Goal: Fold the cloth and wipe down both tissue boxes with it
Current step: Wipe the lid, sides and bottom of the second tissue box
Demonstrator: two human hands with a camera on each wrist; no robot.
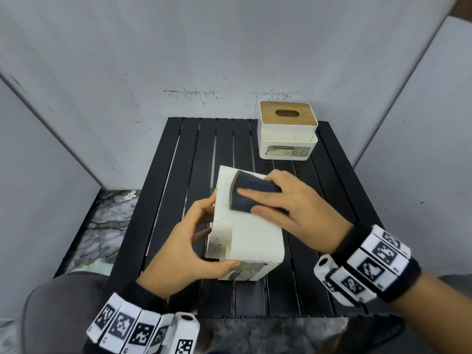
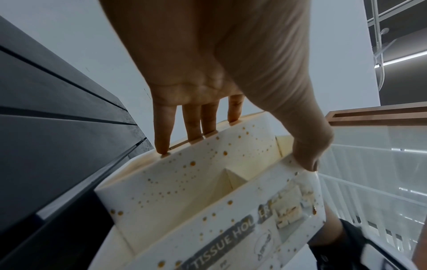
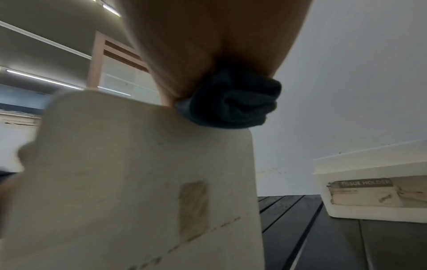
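Note:
A white tissue box (image 1: 245, 238) speckled with brown spots lies on its side in the middle of the black slatted table (image 1: 178, 175). My left hand (image 1: 217, 233) grips it, thumb on the near label face and fingers on the far left edge (image 2: 161, 142). The folded dark blue cloth (image 1: 252, 192) lies on the box's upturned side. My right hand (image 1: 247, 200) holds it there, fingers over it and its rear end bunched under the palm (image 3: 233, 102). The second tissue box (image 1: 288, 134), white with a wooden lid, stands upright at the back right, untouched.
Grey wall panels close in the table at the back and both sides. Marble-patterned floor (image 1: 109, 226) shows to the left of the table. My knee (image 1: 63, 302) is at the lower left, near the table's front edge.

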